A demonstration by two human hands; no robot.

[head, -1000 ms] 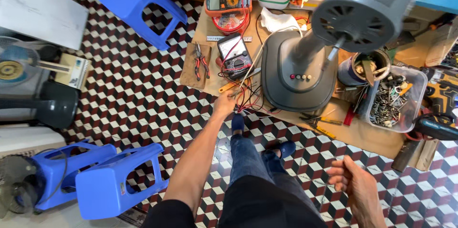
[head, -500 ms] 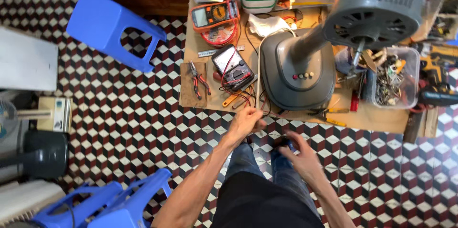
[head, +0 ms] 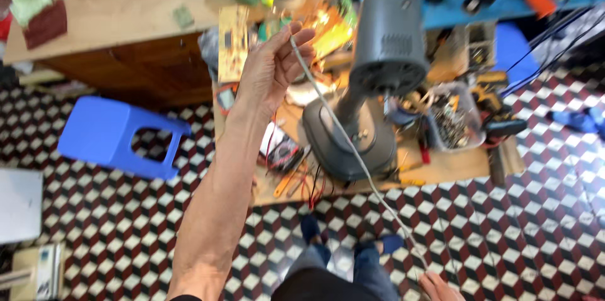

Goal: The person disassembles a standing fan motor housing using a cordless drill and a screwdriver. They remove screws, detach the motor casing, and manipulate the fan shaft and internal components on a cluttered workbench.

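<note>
While my raised left hand (head: 271,68) pinches one end of a thin white cord (head: 353,150) between fingertips, the cord runs taut down to my right hand (head: 440,287) at the lower edge, closed on it as far as I can tell. The hands are well apart. To do this well, I judge the cord should stay straight, clear of the grey pedestal fan (head: 372,80) standing on the low wooden surface (head: 454,165). I count one cord, one fan, one blue plastic stool (head: 113,134).

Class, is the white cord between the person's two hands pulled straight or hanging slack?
Nearly straight: the white cord runs diagonally from the raised left hand to the right hand.
</note>
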